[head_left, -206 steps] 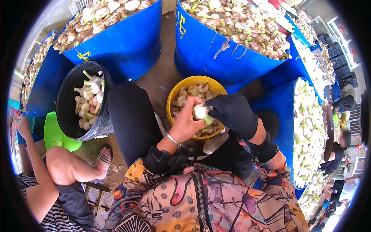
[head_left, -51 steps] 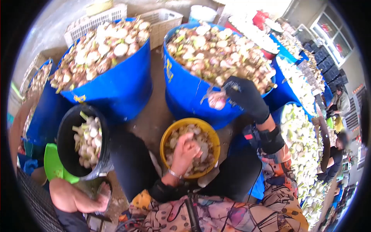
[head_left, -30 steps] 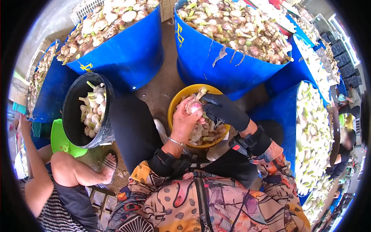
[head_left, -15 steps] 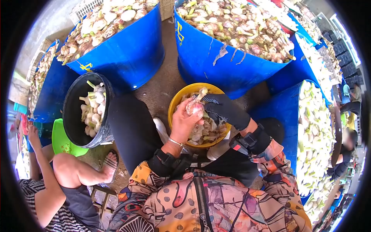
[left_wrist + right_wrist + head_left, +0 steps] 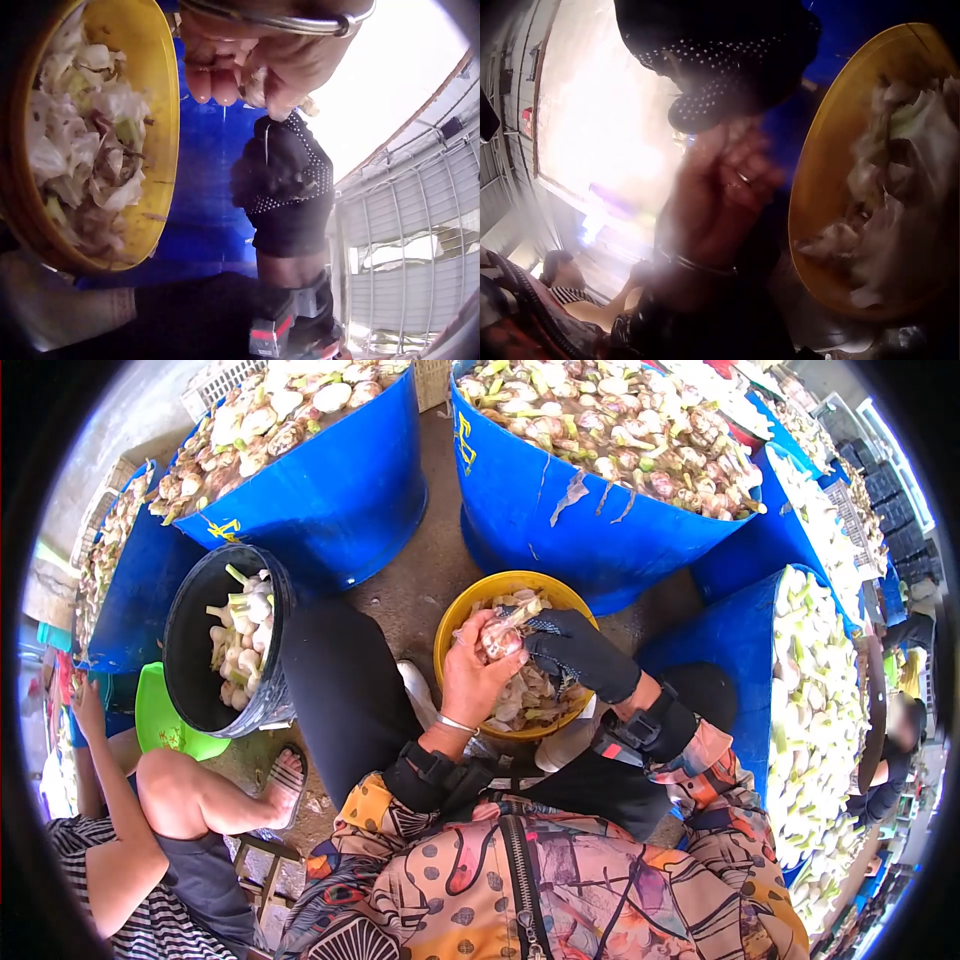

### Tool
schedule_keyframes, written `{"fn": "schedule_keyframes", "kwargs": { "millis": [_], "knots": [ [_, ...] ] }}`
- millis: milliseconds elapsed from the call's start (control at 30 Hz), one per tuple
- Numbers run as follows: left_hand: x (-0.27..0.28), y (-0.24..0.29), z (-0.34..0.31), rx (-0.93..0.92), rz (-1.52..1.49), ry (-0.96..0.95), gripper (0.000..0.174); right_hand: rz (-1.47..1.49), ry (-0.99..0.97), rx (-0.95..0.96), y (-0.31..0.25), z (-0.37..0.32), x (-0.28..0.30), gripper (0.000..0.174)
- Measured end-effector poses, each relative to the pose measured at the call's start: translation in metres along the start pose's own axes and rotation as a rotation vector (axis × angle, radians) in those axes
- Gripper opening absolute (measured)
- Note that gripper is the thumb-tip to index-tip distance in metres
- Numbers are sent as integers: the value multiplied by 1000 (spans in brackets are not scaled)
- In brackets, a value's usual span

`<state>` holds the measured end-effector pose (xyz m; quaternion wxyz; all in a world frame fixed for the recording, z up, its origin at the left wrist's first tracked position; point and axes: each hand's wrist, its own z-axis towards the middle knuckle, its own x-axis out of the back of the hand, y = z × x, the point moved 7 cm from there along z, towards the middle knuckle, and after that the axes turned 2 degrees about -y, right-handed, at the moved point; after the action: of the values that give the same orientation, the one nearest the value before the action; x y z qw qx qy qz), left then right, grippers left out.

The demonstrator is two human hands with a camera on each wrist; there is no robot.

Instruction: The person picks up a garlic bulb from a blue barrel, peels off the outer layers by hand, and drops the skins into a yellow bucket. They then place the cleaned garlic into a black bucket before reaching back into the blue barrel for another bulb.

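Observation:
Over the yellow bucket [image 5: 446,635], my bare left hand [image 5: 475,675] grips a purplish-white garlic bulb [image 5: 500,641], its stem pointing up and right. My right hand [image 5: 585,655], in a black glove with white dots, meets the bulb on its right side. Its fingertips pinch at the stem and outer skin. From the left wrist view, the gloved fingers [image 5: 281,161] look curled, with a thin shiny line beside them. Loose garlic skins [image 5: 90,150] fill the yellow bucket below both hands.
A black bucket [image 5: 183,645] of white trimmed garlic stands left of the knees. Large blue barrels [image 5: 610,550] heaped with garlic ring the front and right. Another person's leg [image 5: 215,795] and a green basin [image 5: 165,705] are at the left.
Earlier, a whiter bulb was in the hands. The right hand then lifted a purple bulb by the front barrel and brought it to the left hand. Lately the bulb has turned slightly.

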<state>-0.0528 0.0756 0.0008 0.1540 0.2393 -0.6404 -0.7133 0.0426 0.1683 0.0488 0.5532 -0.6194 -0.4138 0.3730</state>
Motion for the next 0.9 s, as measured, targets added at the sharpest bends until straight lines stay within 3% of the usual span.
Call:
{"fn": "schedule_keyframes", "kwargs": {
  "millis": [133,300,433,533,600,633,700,800,900],
  "knots": [
    [-3,1,-2,13,-159,-4,60,30,-22,-77,10,-2,5,22],
    [-6,-1,-4,175,-310,-67,60,9,-78,-209,15,-6,11,25],
    [-11,-9,-9,251,-553,-163,51,-102,-114,-128,6,-2,11,25],
    [-16,-9,-11,372,-730,-354,44,15,-125,-129,13,-2,20,28],
    [-22,-2,-16,409,-891,-374,42,133,-63,-41,6,-8,21,30],
    [-24,2,-18,426,-973,-383,40,140,-41,-89,5,-7,22,31],
    [-21,-1,-14,408,-905,-384,42,152,0,-189,0,-5,26,31],
    [-19,-3,-14,390,-754,-349,45,-25,46,87,-21,6,16,27],
    [-20,-8,-10,368,-571,-310,50,-160,-66,61,-7,11,10,21]
  ]
}}
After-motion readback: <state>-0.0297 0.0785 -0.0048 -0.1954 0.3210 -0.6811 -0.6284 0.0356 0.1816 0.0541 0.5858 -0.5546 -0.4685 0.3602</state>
